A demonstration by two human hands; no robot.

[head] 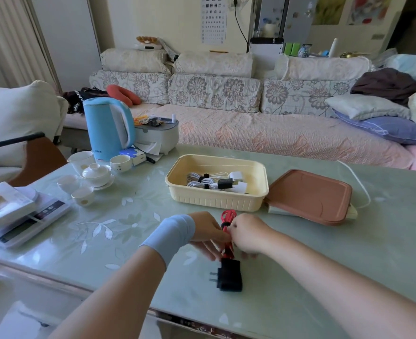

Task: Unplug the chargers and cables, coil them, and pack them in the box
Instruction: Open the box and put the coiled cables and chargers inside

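A coiled red cable point(228, 216) lies on the green table between my hands, joined to a black charger point(230, 275) with its two prongs pointing left. My left hand point(208, 232), with a blue wristband, pinches the cable bundle from the left. My right hand point(247, 234) pinches it from the right, near a black strap around the coil. Behind them stands the cream box point(216, 199), which holds white coiled cables point(201, 181) tied with black straps and white and black chargers point(231, 183).
The box's brown lid point(309, 195) lies to the right on a white power strip whose cord point(356, 179) runs back. At the left are a blue kettle point(108, 128), a tea set point(95, 172) and a scale with papers point(23, 211). A sofa stands behind.
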